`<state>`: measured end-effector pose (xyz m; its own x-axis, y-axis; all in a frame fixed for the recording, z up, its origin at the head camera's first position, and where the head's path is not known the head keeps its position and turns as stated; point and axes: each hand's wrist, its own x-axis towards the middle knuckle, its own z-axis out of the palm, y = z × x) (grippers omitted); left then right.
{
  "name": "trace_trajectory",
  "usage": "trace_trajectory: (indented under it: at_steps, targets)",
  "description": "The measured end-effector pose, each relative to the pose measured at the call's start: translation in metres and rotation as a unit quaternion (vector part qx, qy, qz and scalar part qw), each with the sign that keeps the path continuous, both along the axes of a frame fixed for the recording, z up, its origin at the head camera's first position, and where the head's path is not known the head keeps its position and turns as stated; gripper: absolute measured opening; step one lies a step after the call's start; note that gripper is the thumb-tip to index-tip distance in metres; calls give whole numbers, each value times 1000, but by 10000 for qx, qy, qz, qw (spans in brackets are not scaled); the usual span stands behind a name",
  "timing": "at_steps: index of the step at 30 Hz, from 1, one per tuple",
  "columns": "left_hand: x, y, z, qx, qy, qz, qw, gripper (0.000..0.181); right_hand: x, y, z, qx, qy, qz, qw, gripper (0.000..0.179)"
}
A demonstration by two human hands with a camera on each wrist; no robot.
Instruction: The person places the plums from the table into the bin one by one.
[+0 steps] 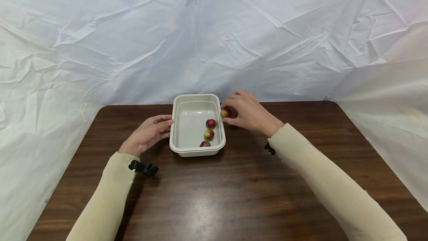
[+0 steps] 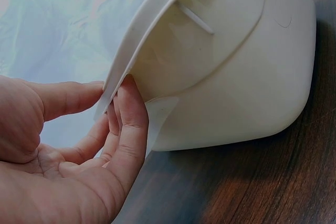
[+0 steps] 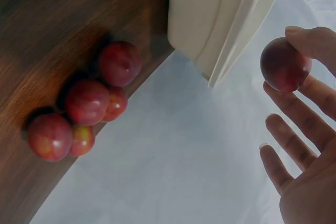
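A white plastic container stands on the table with three red-and-yellow plums along its right side. My left hand is at its left side; in the left wrist view, the thumb and fingers pinch the rim. Just outside the right rim, my right hand holds a plum between thumb and fingertips, with the other fingers spread. Several more plums lie grouped on the table in the right wrist view, mostly hidden by the right hand in the head view.
The dark wooden table extends toward me and to both sides. Wrinkled white sheeting hangs right behind its far edge and continues at left and right. A black wrist mount sits on the left sleeve.
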<state>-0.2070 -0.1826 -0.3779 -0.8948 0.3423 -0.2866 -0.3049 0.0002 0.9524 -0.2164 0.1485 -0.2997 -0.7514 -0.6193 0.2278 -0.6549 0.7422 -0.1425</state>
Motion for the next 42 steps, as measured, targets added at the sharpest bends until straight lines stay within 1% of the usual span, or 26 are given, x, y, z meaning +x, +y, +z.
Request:
trace_trajectory:
  at_steps: [6, 14, 20, 25, 33, 42]
  targets:
    - [0, 0, 0, 14, -9, 5, 10000, 52, -4, -6, 0, 41, -88, 39, 9999, 32]
    - [0, 0, -1, -13, 0, -22, 10000, 52, -11, -14, -1, 84, -117, 140, 9998, 28]
    - [0, 0, 0, 55, -11, -27, 10000, 54, -14, -22, -5, 117, -231, 188, 9995, 30]
    - [-1, 0, 0, 65, -32, -36, 10000, 53, -16, -30, -8, 189, -318, 245, 9990, 30]
    - [0, 0, 0, 70, -46, -67, 9999, 54, -19, -43, -15, 348, -482, 229, 9980, 31]
    - [1, 0, 1, 15, -53, -53, 10000, 53, -21, -52, -24, 571, -520, 299, 9966, 30]
